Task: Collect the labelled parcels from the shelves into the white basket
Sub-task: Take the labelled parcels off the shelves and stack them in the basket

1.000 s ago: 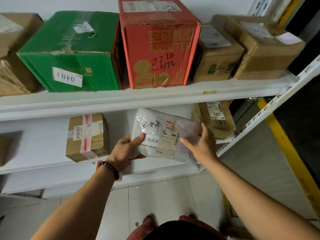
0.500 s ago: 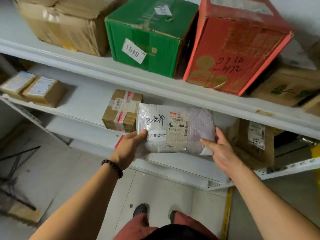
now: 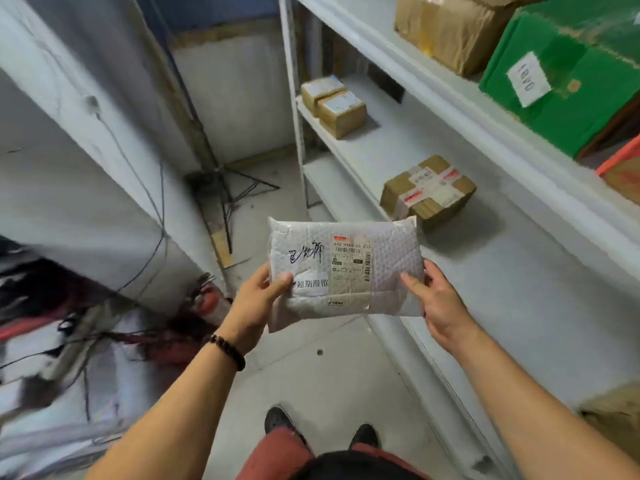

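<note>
A grey bubble-wrap parcel (image 3: 346,268) with a shipping label and black handwriting is held in front of me, off the shelf. My left hand (image 3: 254,303) grips its left edge, thumb on the front. My right hand (image 3: 438,301) grips its right edge the same way. On the white shelf (image 3: 502,278) to the right sits a small brown taped box (image 3: 427,190) with a label. Two more small labelled boxes (image 3: 334,105) lie further along the same shelf. The white basket is not in view.
The upper shelf carries a green carton (image 3: 568,77) with a white label, a brown taped carton (image 3: 453,26) and a red box corner (image 3: 623,168). A black tripod (image 3: 225,181) stands by the wall. Cables and blurred clutter (image 3: 69,334) lie on the floor at left.
I have turned left, away from the shelves, and the parcel has come off the lower shelf with both hands still holding its ends. The shelves now run along my right.
</note>
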